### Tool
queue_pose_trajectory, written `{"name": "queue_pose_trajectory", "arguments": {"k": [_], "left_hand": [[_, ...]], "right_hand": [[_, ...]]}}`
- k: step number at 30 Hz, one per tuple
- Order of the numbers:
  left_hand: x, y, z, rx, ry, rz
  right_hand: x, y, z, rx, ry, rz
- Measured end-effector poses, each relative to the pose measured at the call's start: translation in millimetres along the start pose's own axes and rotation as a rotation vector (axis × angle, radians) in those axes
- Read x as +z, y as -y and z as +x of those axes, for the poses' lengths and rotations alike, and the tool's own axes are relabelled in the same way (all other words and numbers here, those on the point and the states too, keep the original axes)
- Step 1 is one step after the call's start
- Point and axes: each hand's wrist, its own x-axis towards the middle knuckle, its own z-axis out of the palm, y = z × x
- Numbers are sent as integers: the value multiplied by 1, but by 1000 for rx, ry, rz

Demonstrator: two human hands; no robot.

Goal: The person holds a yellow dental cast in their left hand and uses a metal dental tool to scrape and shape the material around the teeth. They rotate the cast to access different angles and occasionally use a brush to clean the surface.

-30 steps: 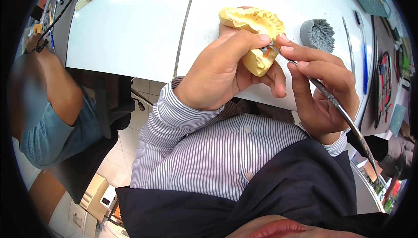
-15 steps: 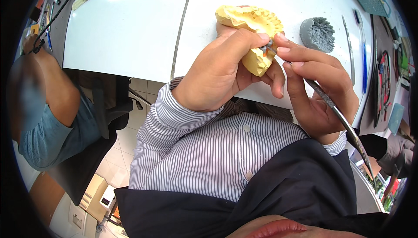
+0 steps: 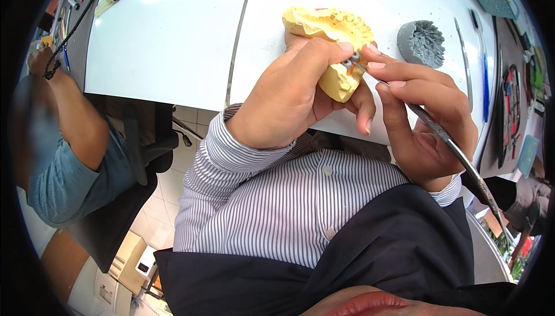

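Note:
My left hand grips a yellow plaster dental cast, thumb on top, fingers curled under it near the white table's front edge. My right hand pinches a long thin metal instrument like a pen. Its tip touches the cast's side near a small orange patch, just by my left thumb. The handle runs down to the lower right past my wrist.
A grey ridged lump lies on the table right of the cast. Two slim tools lie beyond it, with a dark mat and more items at the right edge. A seated person in blue is at my left.
Both hands and the cast have held nearly the same place; the cast has tipped slightly and the instrument tip has shifted a little along its side.

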Motion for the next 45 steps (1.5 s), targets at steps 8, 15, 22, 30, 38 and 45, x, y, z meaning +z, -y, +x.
{"name": "queue_pose_trajectory", "arguments": {"k": [8,15,22,30,38,45], "left_hand": [[-3,1,-1,-25,-9,55],[-3,2,-2,-21,-29,195],[-4,3,-1,-17,-22,209],[-2,1,-2,-35,-47,243],[1,3,-2,-24,-93,170],[-2,3,-3,-33,-71,219]], "right_hand": [[1,-1,0,-11,-5,13],[3,-2,-2,-16,-24,-8],[5,-2,-3,2,-43,27],[6,-1,-5,25,-40,39],[4,0,-3,-9,-46,0],[7,-1,-4,-1,-63,18]]}}
